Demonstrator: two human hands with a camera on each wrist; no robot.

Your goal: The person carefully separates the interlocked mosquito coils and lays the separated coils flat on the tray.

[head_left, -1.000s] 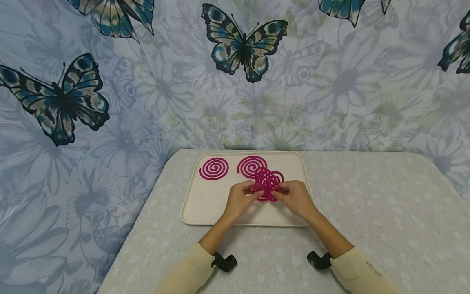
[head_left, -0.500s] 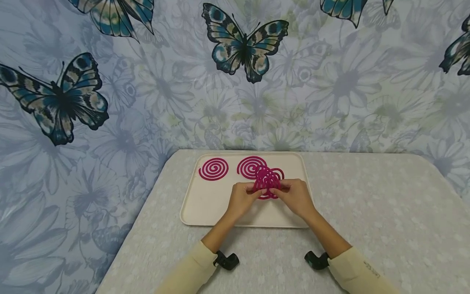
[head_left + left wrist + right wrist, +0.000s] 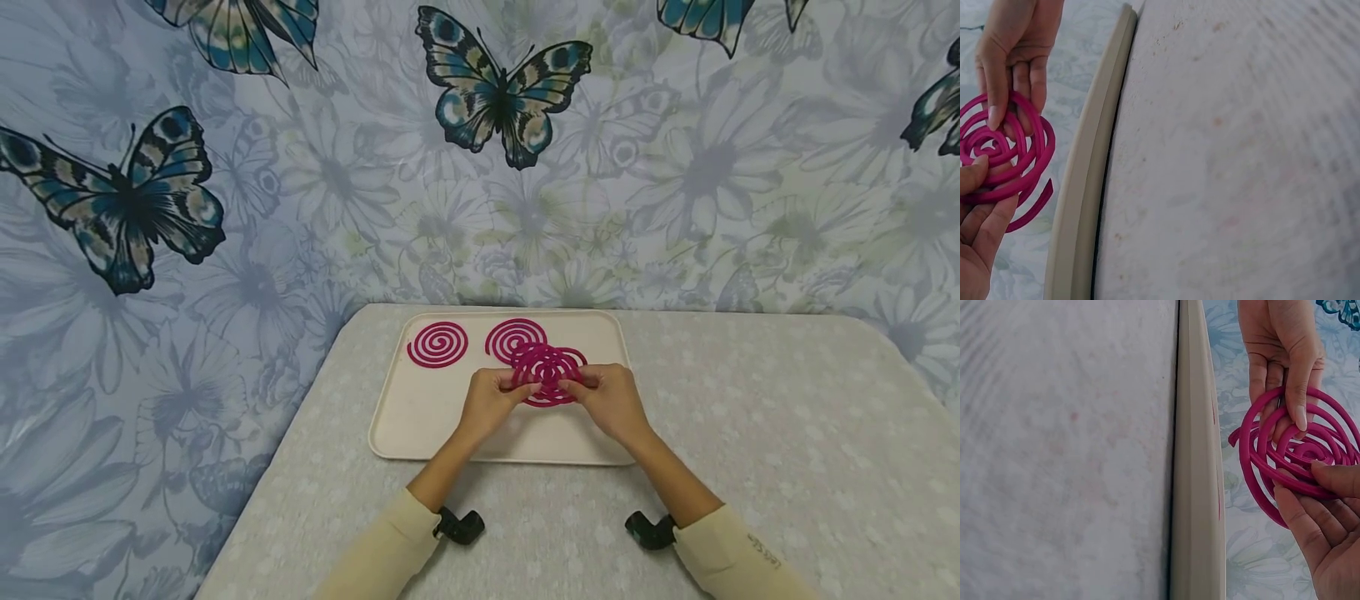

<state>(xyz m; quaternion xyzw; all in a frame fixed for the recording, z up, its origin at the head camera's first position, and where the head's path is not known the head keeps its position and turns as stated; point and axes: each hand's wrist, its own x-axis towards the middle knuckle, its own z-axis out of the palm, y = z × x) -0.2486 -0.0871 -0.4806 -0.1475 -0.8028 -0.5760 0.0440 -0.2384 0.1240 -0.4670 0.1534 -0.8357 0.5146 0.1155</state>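
Note:
A magenta pair of mosquito coils [image 3: 550, 377], apparently nested together, is held above the tray [image 3: 442, 429] between both hands. The left hand [image 3: 486, 406] pinches its left side, thumb on top and fingers beneath. On the other side, the right hand [image 3: 613, 402] pinches the coils in the same way. In both wrist views the strands [image 3: 1025, 181] overlap and stand partly apart, and a loose tail end shows. Thumbs press near the middle of the spiral [image 3: 1307, 450]. Two more mosquito coils lie flat on the tray: one at the back left [image 3: 437, 345], another [image 3: 498, 337] partly hidden behind the held pair.
The cream tray has a raised rim [image 3: 1085, 156] and rests on a table with a pale patterned cover [image 3: 787, 433]. Behind the table stands a wall [image 3: 675, 233] printed with butterflies and flowers. Black devices [image 3: 461, 527] are strapped at both wrists.
The held coils went from a narrow, bunched-up shape to a wider, flatter one. The right hand has shifted slightly right, away from the left. The coils on the tray have not moved.

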